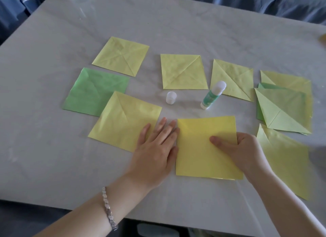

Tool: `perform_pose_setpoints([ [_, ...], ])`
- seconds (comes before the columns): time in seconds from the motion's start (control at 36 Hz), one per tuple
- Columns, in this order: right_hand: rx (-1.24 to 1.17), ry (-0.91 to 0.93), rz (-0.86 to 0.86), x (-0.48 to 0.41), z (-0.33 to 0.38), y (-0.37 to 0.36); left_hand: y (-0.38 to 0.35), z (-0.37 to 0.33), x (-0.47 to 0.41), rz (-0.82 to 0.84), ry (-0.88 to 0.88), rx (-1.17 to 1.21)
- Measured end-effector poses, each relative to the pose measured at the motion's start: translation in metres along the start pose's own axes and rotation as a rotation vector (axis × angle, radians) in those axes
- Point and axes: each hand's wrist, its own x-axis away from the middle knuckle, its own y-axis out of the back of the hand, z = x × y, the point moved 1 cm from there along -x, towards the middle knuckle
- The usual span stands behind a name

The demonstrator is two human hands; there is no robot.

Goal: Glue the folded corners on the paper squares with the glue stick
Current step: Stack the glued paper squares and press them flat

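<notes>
step: looks like readying the plain yellow square [199,157] for glue; no folded corner shows on its upper face, so the flaps are probably underneath
doing it well: turn the square so a flap faces up, pin it flat with 1 hand, lift only the flap, rub glue thinly under the tip, then press from the crease outward so the thin paper does not wrinkle or slide
left hand [155,145]: relaxed and flat, fingers straight, grasping nothing; it rests on the near corner of the folded square [123,120], fingertips touching the plain square's left edge
right hand [247,148]: thumb lies on top of the square near its right edge; the fingers are hidden, likely beneath, so it seems to pinch that edge
square vs hands: on the table [53,148], directly between the 2 hands, touched by both
glue stick [212,95]: uncapped, standing with a lean, just beyond the square's far edge, apart from both hands, nearer the right
cap [171,97]: upright to the stick's left, beyond the left fingertips
</notes>
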Motion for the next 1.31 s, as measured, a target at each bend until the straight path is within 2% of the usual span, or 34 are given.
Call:
perform_pose_setpoints([
  [0.39,0.039,0.023,0.007,-0.001,-0.001,-0.002,0.002,-0.002,-0.001,0.031,0.004,-0.039],
  [0.67,0.107,0.054,-0.020,-0.005,-0.007,-0.004,0.005,-0.013,-0.013,0.009,-0.110,-0.117],
  [0.92,0.168,0.076,-0.042,-0.004,-0.007,-0.004,-0.001,-0.014,-0.009,0.009,-0.122,-0.188],
  [1.14,0.182,0.154,-0.049,0.003,-0.011,0.005,0.005,-0.015,-0.009,0.147,-0.155,-0.261],
  [1.31,0.131,0.189,-0.092,0.010,-0.023,0.013,0.002,-0.026,-0.010,0.162,-0.093,-0.259],
])
